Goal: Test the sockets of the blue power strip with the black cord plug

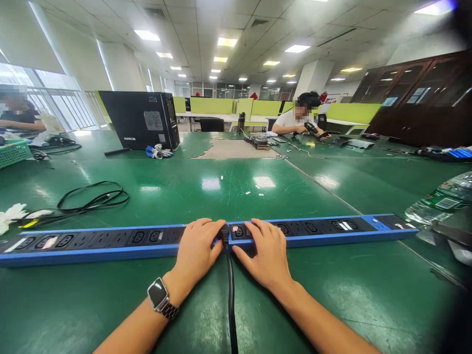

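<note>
A long blue power strip (110, 255) with black sockets lies across the green table in front of me. My left hand (199, 246) lies over its middle, fingers across the top and far edge, thumb at the near side. The black plug (225, 231) stands at the strip's middle beside my left index finger, which seems to touch it. From the plug a thick black cable (231, 295) runs down toward me. Just right of the plug, my right hand (267, 248) grips the strip, thumb on the near side and fingers over the top. Both palms hide some sockets.
A thin black cable (92, 199) lies coiled at left, near white gloves (14, 216). A black computer case (138, 120) stands farther back, with another glove (159, 151) before it. At right lies a plastic bottle (442, 196). A person (298, 115) works across the table.
</note>
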`<state>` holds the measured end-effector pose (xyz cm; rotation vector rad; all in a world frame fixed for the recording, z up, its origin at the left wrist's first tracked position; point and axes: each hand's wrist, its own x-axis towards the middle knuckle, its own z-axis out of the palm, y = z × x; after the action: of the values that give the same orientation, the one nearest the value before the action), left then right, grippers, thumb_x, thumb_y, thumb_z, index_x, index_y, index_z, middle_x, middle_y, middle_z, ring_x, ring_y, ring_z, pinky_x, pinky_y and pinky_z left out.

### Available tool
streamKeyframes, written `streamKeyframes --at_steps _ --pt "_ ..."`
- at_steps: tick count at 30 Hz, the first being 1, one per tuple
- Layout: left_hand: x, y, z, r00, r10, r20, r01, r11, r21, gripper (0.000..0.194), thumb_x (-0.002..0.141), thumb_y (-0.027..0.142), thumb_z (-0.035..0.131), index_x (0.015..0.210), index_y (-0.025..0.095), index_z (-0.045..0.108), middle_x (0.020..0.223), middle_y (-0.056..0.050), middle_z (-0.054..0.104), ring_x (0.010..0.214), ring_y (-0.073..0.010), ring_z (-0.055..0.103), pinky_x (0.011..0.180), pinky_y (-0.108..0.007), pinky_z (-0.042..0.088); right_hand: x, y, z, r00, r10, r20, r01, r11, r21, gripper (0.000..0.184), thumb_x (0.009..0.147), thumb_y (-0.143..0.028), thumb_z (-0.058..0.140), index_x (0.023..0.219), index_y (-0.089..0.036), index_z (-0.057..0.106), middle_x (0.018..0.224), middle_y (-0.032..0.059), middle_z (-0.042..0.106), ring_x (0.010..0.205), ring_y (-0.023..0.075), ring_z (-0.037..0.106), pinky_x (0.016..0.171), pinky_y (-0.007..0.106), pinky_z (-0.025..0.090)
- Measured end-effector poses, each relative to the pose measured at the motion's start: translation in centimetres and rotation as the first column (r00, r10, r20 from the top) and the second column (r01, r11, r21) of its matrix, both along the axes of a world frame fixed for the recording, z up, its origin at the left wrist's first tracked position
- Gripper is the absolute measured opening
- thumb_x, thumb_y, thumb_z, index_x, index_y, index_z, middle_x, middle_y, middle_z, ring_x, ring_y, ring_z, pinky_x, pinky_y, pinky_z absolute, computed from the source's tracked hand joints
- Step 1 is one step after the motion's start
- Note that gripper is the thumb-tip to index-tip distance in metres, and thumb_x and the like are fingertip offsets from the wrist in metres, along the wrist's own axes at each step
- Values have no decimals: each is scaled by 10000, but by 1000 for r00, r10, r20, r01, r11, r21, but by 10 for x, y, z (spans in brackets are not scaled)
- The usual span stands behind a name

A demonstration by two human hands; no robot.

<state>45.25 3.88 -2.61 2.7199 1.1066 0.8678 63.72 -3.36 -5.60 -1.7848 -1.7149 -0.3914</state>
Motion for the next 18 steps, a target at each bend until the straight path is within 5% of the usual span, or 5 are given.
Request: streamKeyframes --at_steps 5,9,11,14,18 --pt "-17 1 0 991 111 -81 -108 993 46 640 766 359 698 1347 198 485 1280 -119 626 1197 -328 529 1021 -522 389 -23 12 12 981 194 -20 -192 979 61 478 830 -445 599 1219 -168 576 1179 125 616 1098 273 526 994 451 379" --pt "-21 0 -4 973 178 -148 -169 983 71 579 757 366 701 1289 205 538 1228 -130 644 1143 -322 570 1018 -536 378 -39 35 30 949 288 -126 -273 954 124 221 840 -355 599 986 -199 657 941 49 696 912 217 589 845 361 457" --pt "-20 0 -5 970 186 -157 -176 982 71 564 746 403 718 1254 212 562 1207 -125 650 1125 -319 578 1014 -532 380 -32 39 40 942 271 -198 -230 951 206 201 857 -367 588 939 -195 655 907 45 696 876 203 596 806 338 470" --pt "-18 0 -5 970 183 -159 -173 982 71 579 729 437 740 1236 215 571 1208 -125 647 1125 -322 573 1013 -533 379 1 29 47 932 114 -343 14 937 349 316 860 -460 580 1008 -191 656 970 76 692 880 213 613 810 357 484" --pt "-18 0 -5 971 184 -151 -176 982 64 596 719 438 749 1242 218 567 1213 -123 644 1126 -324 569 1016 -537 377 54 6 31 895 -22 -446 116 976 184 356 827 -512 598 1006 -220 696 954 62 721 839 218 653 795 363 500"
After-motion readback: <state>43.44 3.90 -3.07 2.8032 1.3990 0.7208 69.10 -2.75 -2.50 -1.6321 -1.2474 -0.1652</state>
